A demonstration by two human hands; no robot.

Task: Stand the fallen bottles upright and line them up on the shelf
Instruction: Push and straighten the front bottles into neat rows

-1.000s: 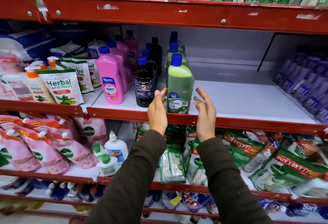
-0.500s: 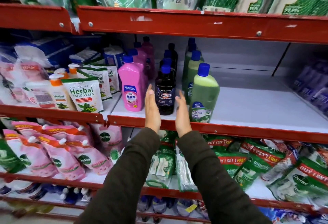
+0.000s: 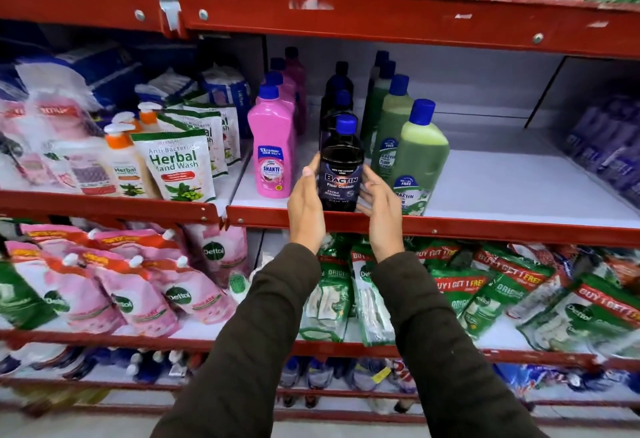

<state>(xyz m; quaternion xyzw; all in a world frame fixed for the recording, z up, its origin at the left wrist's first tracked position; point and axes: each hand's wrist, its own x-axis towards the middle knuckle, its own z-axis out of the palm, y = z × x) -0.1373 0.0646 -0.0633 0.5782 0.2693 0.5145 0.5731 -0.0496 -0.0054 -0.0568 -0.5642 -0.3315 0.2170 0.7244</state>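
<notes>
Both hands' grip (image 3: 341, 191) cupped around upright black bottle (image 3: 341, 169) at shelf (image 3: 502, 229) front edge.

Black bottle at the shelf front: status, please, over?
Left hand and right hand cup the black bottle, one each side. Bottle upright at shelf edge. Pink bottle and green bottle flank it closely.

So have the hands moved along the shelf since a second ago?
Yes. Both hands shifted left along the red shelf edge, from the front green bottle to the black bottle.
</notes>
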